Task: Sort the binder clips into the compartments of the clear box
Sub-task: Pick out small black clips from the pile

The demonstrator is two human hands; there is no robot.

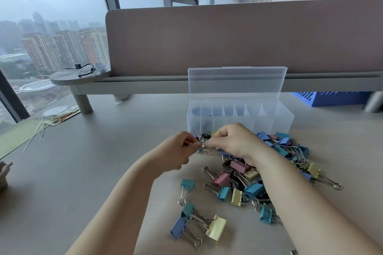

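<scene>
1 clip (202, 145) pinched: L hand (182, 149), R hand (232, 141); dozens loose.

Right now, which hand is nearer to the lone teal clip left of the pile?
Left. The left hand hovers just beyond the teal clip; the right hand is farther right, over the pile.

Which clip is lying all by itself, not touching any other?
The teal clip left of the big pile. Bare table shows all round it, while the others lie heaped or tangled.
</scene>
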